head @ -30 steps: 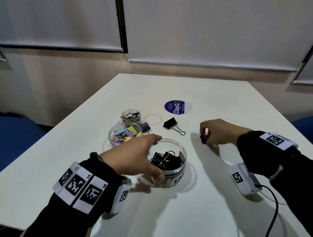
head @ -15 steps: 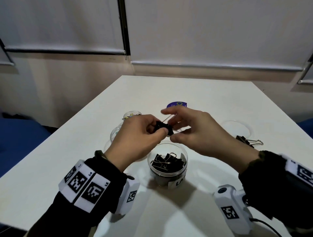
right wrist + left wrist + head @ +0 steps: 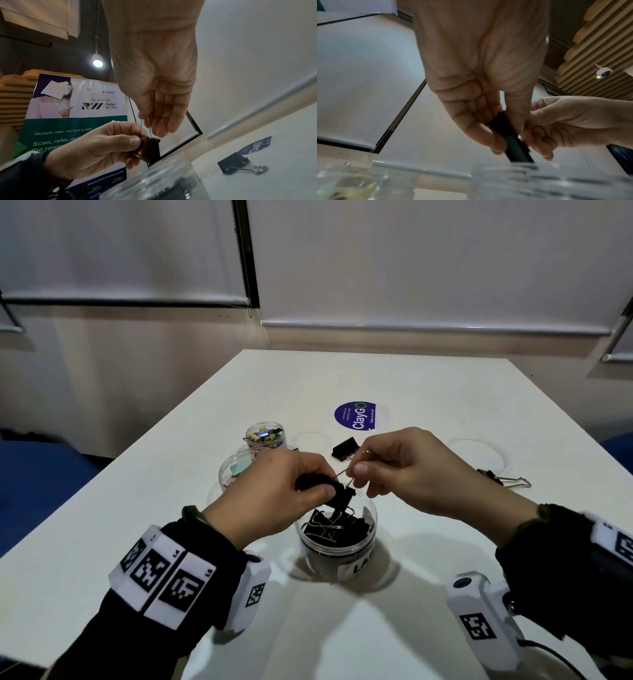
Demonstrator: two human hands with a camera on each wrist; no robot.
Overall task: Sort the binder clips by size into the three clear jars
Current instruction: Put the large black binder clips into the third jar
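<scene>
Binder clips are the job, and one large black clip (image 3: 337, 495) is in hand right now, held just above the mouth of the nearest clear jar (image 3: 337, 546), which already carries a heap of black clips. The left hand (image 3: 274, 501) pinches the clip's body between thumb and curled fingers (image 3: 132, 142), while the right hand (image 3: 407, 470) pinches its wire handles (image 3: 145, 128) between thumb and forefinger, the other fingers hanging loose. I judge this to be the drop step for a large clip: the handles look set to be folded or freed, then both pinches must let go so it falls straight below the fingers into that jar. Beyond the fingers, two more black clips (image 3: 346, 448) (image 3: 503, 479) lie on the worktop (image 3: 411, 381) unsorted, near two jars of coloured clips (image 3: 265, 434).
</scene>
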